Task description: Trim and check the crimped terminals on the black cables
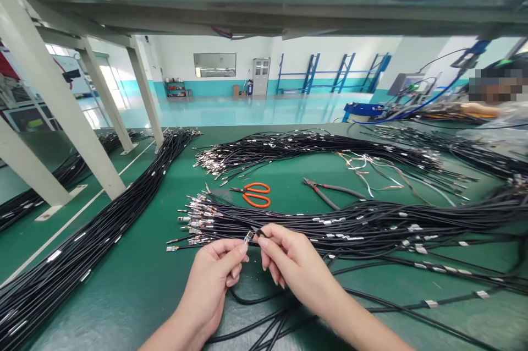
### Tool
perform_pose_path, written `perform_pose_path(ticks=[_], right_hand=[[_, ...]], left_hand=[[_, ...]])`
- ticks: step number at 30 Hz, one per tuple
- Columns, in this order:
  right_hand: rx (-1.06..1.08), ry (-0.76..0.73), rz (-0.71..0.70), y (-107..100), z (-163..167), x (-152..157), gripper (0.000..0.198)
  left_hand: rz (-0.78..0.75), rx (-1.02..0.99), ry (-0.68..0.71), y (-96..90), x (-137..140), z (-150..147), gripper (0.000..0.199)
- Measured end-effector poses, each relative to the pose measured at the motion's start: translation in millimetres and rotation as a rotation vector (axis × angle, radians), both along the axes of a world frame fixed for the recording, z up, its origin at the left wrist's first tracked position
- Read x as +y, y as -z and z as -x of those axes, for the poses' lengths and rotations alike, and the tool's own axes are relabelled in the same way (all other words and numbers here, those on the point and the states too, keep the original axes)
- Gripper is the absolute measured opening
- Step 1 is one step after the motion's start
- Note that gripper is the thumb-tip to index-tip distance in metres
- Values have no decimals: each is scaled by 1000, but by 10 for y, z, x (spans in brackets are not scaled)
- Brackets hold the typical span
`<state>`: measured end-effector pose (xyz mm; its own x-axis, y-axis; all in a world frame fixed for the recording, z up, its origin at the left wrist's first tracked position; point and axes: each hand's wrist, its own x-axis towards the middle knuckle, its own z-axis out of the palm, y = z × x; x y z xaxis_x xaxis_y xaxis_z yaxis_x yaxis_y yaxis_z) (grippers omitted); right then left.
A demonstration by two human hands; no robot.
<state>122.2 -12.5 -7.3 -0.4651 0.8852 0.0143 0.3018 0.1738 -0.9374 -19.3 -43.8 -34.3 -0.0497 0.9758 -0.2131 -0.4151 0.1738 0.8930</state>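
Observation:
My left hand (218,274) is closed, thumb and forefinger pinching a black cable's end with a small shiny metal connector (248,237). Right beside it, my right hand (289,257) pinches a small black piece (259,233) close against the connector; its exact kind is hidden by the fingers. Just beyond both hands lies a thick bundle of black cables (297,223), its metal-tipped ends (198,219) pointing left. Loose black cable (247,301) curves across the bench below my hands.
Orange-handled scissors (256,195) and grey-handled cutting pliers (330,190) lie behind the near bundle on the green bench (140,263). Another cable bundle (313,144) lies farther back, near loose wire scraps (367,166). White posts (99,120) rise at left; a co-worker (495,92) is at right.

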Motion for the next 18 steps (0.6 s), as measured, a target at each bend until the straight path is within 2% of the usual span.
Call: perform_pose_path(ticks=[5, 10, 18], right_hand=[[-192, -20, -112, 1, 33, -71, 25], [-277, -46, -242, -24, 25, -78, 31], [-277, -42, -233, 7, 29, -66, 31]], left_hand=[[-13, 76, -52, 36, -3, -20, 17], [-16, 102, -44, 22, -4, -30, 16], [-24, 89, -35, 9, -18, -38, 17]])
